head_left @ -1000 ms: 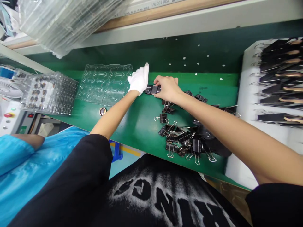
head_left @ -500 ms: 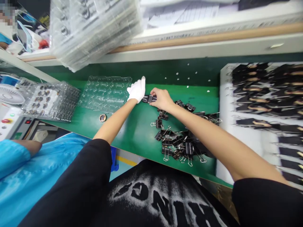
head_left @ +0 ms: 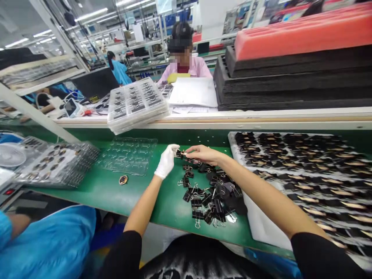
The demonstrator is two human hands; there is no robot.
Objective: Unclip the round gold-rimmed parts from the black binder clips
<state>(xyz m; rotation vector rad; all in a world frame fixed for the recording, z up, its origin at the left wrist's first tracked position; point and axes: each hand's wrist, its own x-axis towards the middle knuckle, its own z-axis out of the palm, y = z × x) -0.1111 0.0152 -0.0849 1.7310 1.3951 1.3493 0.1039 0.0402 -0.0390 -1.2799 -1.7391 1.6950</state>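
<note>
My left hand (head_left: 166, 161), in a white glove, is closed, its thumb and fingertips on a small black binder clip (head_left: 179, 153). My bare right hand (head_left: 205, 154) meets it from the other side, fingers pinched on the same dark piece; its finer parts are too small to make out. Just below the hands, a loose pile of black binder clips (head_left: 213, 201) with silver wire handles lies on the green bench (head_left: 165, 205). Left of my gloved hand is a clear plastic tray (head_left: 128, 155), with a small round gold-rimmed part (head_left: 123, 179) in front of it.
On the right lies a white tray (head_left: 263, 217) with rows of clipped black pieces. Stacked clear trays (head_left: 58, 162) stand at the left, others (head_left: 136, 104) on the shelf. Black foam sheets (head_left: 290, 85) rise behind. A person (head_left: 200, 68) sits opposite; a blue sleeve (head_left: 52, 240) is at left.
My view has tilted up, bringing the shelf and the person opposite into sight. Both hands remain together at the black clip, which now appears turned, with thin wires showing.
</note>
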